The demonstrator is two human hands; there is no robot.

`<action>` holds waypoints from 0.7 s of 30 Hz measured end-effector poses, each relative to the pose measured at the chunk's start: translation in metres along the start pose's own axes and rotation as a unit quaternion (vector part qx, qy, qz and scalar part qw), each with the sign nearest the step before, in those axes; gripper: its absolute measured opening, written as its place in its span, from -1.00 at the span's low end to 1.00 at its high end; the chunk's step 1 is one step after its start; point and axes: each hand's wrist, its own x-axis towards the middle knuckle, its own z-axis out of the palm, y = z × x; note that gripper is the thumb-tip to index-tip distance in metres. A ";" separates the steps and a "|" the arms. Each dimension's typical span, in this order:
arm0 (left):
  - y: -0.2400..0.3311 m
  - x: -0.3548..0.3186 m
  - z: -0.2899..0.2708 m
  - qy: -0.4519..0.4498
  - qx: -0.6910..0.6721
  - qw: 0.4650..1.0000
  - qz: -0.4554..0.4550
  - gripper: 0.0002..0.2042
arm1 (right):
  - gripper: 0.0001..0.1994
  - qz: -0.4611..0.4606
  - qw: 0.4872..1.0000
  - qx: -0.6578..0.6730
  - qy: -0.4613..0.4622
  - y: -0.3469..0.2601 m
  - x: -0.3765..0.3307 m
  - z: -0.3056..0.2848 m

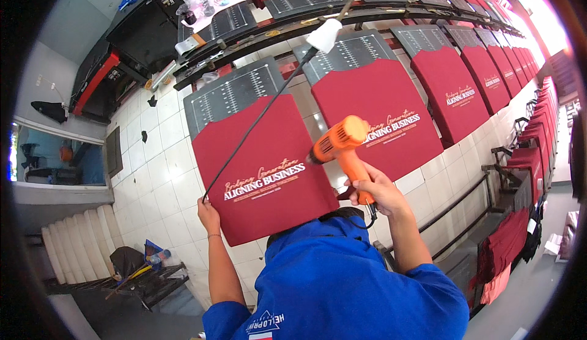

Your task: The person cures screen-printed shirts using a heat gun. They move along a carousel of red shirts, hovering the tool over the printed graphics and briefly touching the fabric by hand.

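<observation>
Orange heat gun (pixel 340 141), gripped by the right hand (pixel 383 192) at frame centre, points left over maroon fabric (pixel 284 135); the left hand (pixel 209 218), grip unclear, meets a black cable (pixel 307 58) at the fabric's left edge.

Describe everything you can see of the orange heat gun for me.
The heat gun has a bright orange, plastic-looking body with slotted vents, a ribbed rear end and a short dark nozzle. The right hand grips its orange handle. It is tilted, nozzle toward the picture's left, seemingly above the printed maroon fabric on the nearest board. A black cord leaves the handle's base. Whether it is switched on cannot be told.
</observation>
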 end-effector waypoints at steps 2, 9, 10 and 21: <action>-0.013 0.028 0.002 -0.021 -0.031 0.999 0.014 -0.72 | -0.44 0.012 0.998 -0.056 -0.006 0.010 0.006 0.037; -0.005 0.102 0.003 -0.102 -0.029 0.994 0.031 -0.70 | -0.81 0.006 0.969 -0.226 0.101 0.049 0.031 0.101; -0.006 0.109 0.005 -0.108 -0.024 0.993 0.029 -0.70 | -0.81 0.002 0.972 -0.208 0.110 0.048 0.030 0.106; 0.008 0.142 0.026 -0.143 -0.037 0.986 0.077 -0.72 | -0.83 -0.015 0.967 -0.211 0.145 0.067 0.030 0.139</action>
